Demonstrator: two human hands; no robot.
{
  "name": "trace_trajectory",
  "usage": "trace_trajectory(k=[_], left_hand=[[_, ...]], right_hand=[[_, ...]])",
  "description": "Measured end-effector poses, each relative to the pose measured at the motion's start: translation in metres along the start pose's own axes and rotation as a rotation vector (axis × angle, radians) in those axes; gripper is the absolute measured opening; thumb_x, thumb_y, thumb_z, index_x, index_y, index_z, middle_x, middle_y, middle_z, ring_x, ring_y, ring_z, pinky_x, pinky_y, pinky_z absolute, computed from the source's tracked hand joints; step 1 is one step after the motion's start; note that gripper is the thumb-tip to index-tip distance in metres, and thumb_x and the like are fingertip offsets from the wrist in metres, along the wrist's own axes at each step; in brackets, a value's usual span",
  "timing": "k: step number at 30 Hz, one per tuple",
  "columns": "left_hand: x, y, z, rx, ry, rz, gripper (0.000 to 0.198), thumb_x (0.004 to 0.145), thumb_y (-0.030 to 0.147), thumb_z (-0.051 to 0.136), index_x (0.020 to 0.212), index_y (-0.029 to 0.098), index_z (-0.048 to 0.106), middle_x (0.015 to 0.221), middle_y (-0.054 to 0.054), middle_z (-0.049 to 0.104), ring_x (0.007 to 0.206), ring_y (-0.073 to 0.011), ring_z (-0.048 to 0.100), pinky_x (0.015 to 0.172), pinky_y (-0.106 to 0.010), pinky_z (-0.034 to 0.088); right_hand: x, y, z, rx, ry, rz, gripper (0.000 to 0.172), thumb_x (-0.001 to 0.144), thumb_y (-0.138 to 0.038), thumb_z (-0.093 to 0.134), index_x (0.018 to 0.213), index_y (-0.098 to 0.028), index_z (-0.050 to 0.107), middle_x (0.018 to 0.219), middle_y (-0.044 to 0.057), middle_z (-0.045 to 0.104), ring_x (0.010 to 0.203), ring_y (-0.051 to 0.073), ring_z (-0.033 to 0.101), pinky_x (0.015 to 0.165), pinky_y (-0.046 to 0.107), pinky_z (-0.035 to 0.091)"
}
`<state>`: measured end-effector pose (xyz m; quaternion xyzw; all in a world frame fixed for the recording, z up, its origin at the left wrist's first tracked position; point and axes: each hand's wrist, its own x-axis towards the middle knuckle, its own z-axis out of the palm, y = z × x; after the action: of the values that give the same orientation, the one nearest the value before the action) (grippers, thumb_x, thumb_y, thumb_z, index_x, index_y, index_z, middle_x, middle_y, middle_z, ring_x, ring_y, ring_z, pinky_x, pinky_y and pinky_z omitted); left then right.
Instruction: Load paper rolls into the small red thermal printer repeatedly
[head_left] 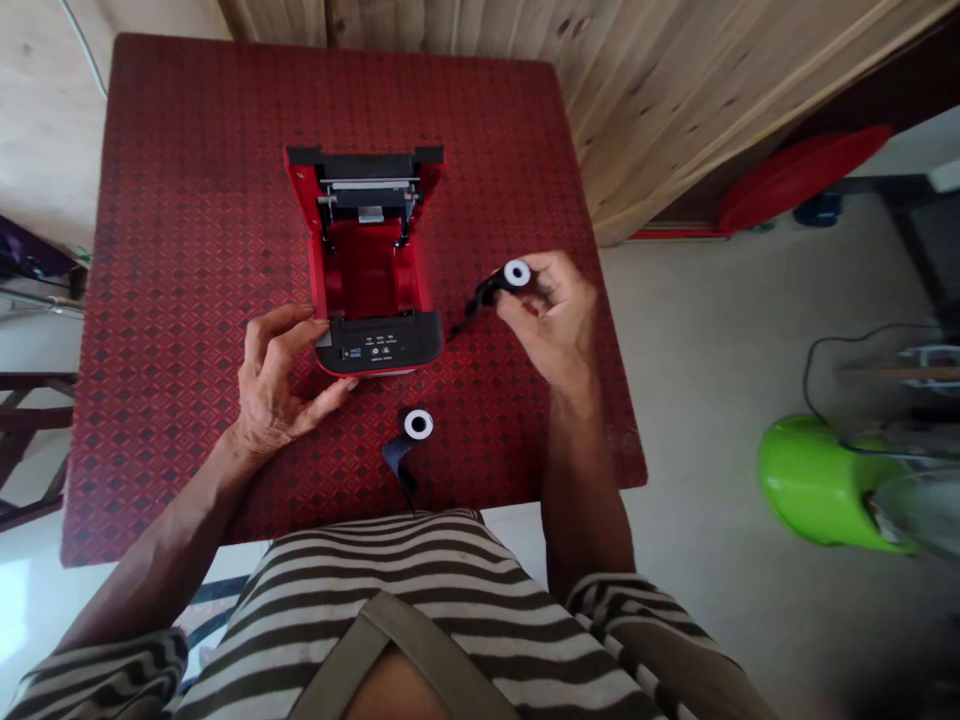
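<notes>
A red and black label printer [375, 345] stands on the patterned red table [187, 150], its lid [367, 180] raised and the red bay inside bare. My left hand [277, 385] grips the printer's front left corner, fingers on top and thumb along the front edge. To the right of the printer, my right hand [555, 310] pinches a small roll of dark ribbon [516, 274] with a white core. A loose tail of that ribbon trails down toward the printer. Nearer my body, a second dark roll [418, 425] with a white core lies on the table, its tail partly unwound.
A wooden panel wall [450, 25] borders the table's far side. On the floor to the right are a bright green bucket [817, 480] and a black cable [810, 370]. A dark wooden stool [30, 440] stands at the left.
</notes>
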<state>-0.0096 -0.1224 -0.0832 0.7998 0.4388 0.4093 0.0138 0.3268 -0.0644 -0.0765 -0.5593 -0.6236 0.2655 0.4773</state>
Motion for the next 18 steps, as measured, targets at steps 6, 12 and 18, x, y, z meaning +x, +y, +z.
trace_trajectory(k=[6,12,18], left_hand=[[0.001,-0.002,0.001,-0.054,0.012,-0.008,0.062,0.093,0.058,0.082,0.143,0.029,0.057,0.134,-0.010,0.064,0.127,-0.0293,0.068,0.108,-0.055,0.063],[-0.001,-0.006,0.002,-0.068,-0.002,-0.005,0.076,0.085,0.063,0.088,0.146,0.030,0.057,0.137,-0.011,0.065,0.126,-0.0319,0.067,0.110,-0.055,0.060],[-0.001,-0.005,0.002,-0.052,-0.001,-0.002,0.078,0.084,0.064,0.088,0.147,0.030,0.056,0.138,-0.011,0.066,0.127,-0.0318,0.066,0.110,-0.053,0.059]], right_hand=[[-0.015,0.036,0.016,-0.012,-0.054,0.076,0.027,0.082,-0.034,0.073,0.108,-0.027,0.068,0.107,0.002,0.079,0.094,0.021,0.077,0.086,0.040,0.068],[-0.035,0.000,-0.014,-0.232,-0.042,0.096,0.039,0.083,-0.035,0.084,0.119,-0.027,0.070,0.114,0.005,0.082,0.090,0.023,0.077,0.087,0.044,0.067],[-0.093,-0.044,-0.017,-0.122,-0.391,0.053,0.023,0.089,-0.031,0.087,0.110,-0.027,0.079,0.105,0.003,0.082,0.075,0.016,0.072,0.074,0.033,0.064]])
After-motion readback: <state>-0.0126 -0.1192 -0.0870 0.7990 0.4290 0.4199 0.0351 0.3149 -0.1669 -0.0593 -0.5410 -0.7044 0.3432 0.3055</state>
